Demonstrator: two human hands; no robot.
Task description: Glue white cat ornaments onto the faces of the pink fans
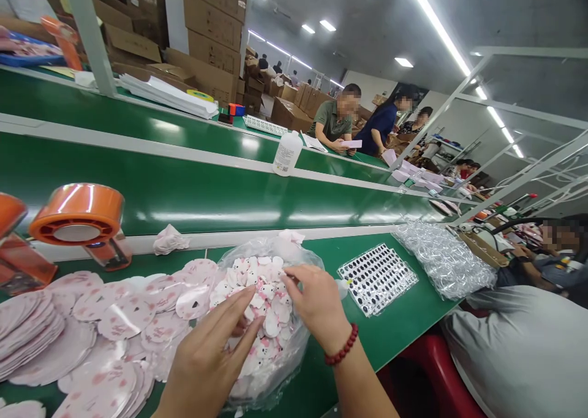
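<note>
A clear plastic bag (294, 360) lies open on the green bench, full of small white and pink animal-shaped cutouts (271, 314). Over its left side is my left hand (211, 350), thumb and forefinger apart, with nothing seen between them. My right hand (316, 301) reaches in from the right, its thumb and forefinger tips close together at the cutouts; anything pinched there is too small or hidden to make out. Left of the bag, many round pale pink printed cards (124, 314) are spread and stacked. Sheets of black oval stickers (379, 277) lie to the right.
Orange tape dispensers (78, 216) stand at the left. A white bottle (288, 153) is on the ledge beyond a green conveyor belt (193, 191). Clear plastic packets (443, 258) lie at the right, near a seated person in grey (519, 344). Other people work across the line.
</note>
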